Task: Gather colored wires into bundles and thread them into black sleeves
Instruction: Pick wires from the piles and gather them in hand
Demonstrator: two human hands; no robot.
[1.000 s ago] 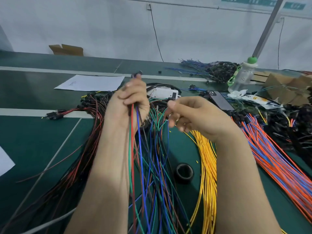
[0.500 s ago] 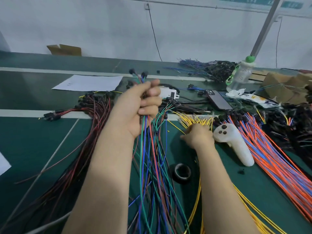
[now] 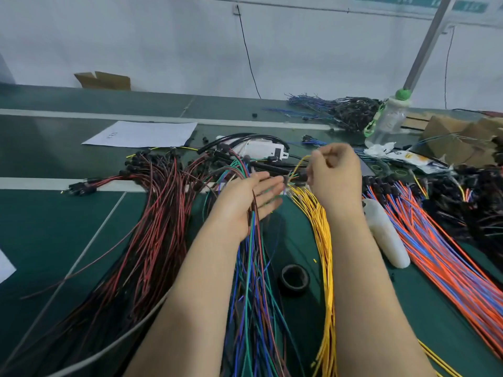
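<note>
A bundle of green, blue and brown wires [image 3: 251, 281] runs up the middle of the green table and lies across the palm of my left hand [image 3: 246, 198], whose fingers are stretched out flat. My right hand [image 3: 336, 176] is curled and pinches a single yellow wire [image 3: 299, 164] lifted from the yellow wire pile [image 3: 322, 240] just right of the left hand. Black sleeves [image 3: 261, 165] lie behind the hands near a white box.
A red-and-black wire heap [image 3: 152, 213] lies left; orange-and-blue wires [image 3: 441, 251] lie right. A white controller [image 3: 383, 232] and a black tape roll [image 3: 294, 278] sit near my right forearm. At the back stand a paper sheet [image 3: 141, 134], a bottle [image 3: 388, 121] and cardboard boxes [image 3: 457, 134].
My left hand has opened flat from a fist around the coloured wires and dropped lower. My right hand rose off the yellow pile, lifting one yellow wire.
</note>
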